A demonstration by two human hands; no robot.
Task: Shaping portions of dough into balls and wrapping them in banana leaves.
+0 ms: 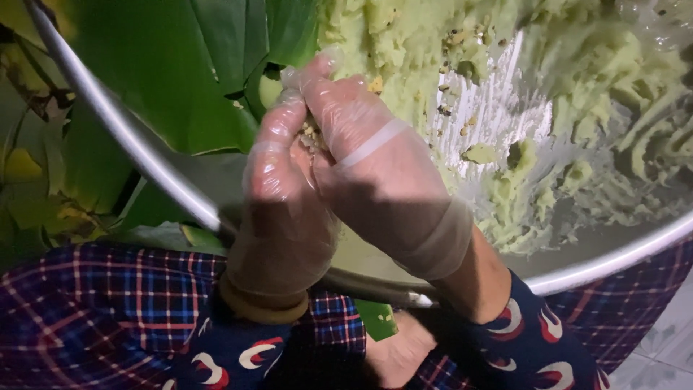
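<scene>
Your gloved left hand (278,195) and right hand (379,170) cup closed around a filling lump (312,133), shaping it over the steel basin (144,155).

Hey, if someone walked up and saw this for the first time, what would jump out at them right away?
Dead centre, the left hand and right hand, both in clear plastic gloves, press together around a small lump of filling. Behind them to the right, a big metal basin holds smeared pale green paste. Broad green leaves fill the upper left.
</scene>
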